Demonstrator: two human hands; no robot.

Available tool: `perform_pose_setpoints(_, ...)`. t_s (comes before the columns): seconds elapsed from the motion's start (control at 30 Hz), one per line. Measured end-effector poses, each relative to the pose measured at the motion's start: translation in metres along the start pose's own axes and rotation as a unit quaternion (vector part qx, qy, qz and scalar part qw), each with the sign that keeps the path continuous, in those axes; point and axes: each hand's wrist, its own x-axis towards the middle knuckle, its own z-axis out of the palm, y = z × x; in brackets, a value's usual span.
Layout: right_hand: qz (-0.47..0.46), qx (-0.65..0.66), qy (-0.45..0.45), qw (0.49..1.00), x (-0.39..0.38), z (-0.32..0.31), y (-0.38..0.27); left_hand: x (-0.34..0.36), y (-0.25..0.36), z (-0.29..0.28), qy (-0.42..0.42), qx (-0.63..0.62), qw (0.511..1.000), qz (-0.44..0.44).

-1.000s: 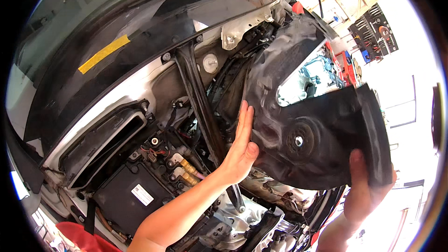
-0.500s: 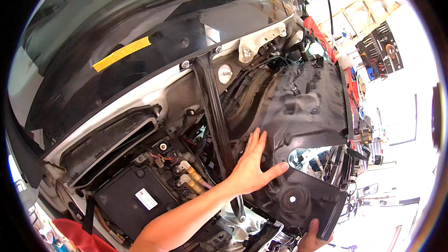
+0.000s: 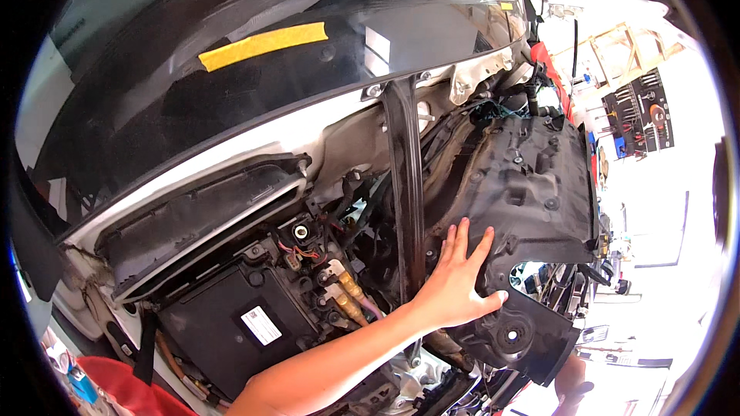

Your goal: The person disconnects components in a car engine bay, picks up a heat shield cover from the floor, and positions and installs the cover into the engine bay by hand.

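My left hand (image 3: 462,277) lies open and palm down on a large black moulded panel (image 3: 532,212), fingers spread and thumb pointing right. The panel has a wide cut-out and, nearer me, a round raised part with a small hole. By its lower right corner is my right hand (image 3: 569,377), partly visible and blurred; its fingers cannot be made out. Left of my left hand, a black brace (image 3: 404,192) runs from the car's white body edge down into the bay, and my left forearm crosses its lower end.
A black box (image 3: 231,320) with a white label and yellowish connectors (image 3: 344,300) sit left of my arm. Above stretches the windshield (image 3: 169,115) with yellow tape (image 3: 264,45). A tool board (image 3: 641,114) stands at the far right, and a red cloth (image 3: 127,389) shows lower left.
The view has shifted, so the car appears further right. My left hand stays on the panel, its fingers spread wider. My right hand has moved from the panel's near edge to beside its right corner.
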Motion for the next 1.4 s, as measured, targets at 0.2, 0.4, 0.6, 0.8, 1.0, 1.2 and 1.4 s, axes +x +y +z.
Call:
perform_pose_setpoints(0.2,-0.318,-0.339,0.063,0.883,0.145,0.063,-0.113,0.0,0.001,0.002,0.019,0.009,1.0,0.012)
perform_pose_setpoints(0.4,-0.53,-0.289,-0.015,0.797,0.208,0.105,-0.177,0.002,0.001,0.0,0.049,-0.035,0.998,0.008)
perform_pose_setpoints(0.6,-0.52,-0.275,-0.046,0.807,0.217,0.11,-0.239,0.008,-0.002,-0.006,0.103,-0.149,0.983,0.023)
perform_pose_setpoints(0.8,-0.559,-0.392,-0.069,0.727,0.213,0.122,-0.327,0.015,-0.009,-0.016,0.129,-0.279,0.95,0.055)
perform_pose_setpoints(1.0,-0.536,-0.476,-0.086,0.692,0.193,0.129,-0.357,0.017,-0.011,-0.019,0.132,-0.298,0.943,0.062)
perform_pose_setpoints(1.2,-0.507,-0.51,-0.103,0.687,0.201,0.159,-0.395,0.027,-0.014,-0.024,0.106,-0.45,0.886,0.021)
perform_pose_setpoints(1.4,-0.438,-0.563,-0.149,0.685,0.216,0.175,-0.41,0.024,-0.007,-0.028,0.163,-0.467,0.869,0.032)
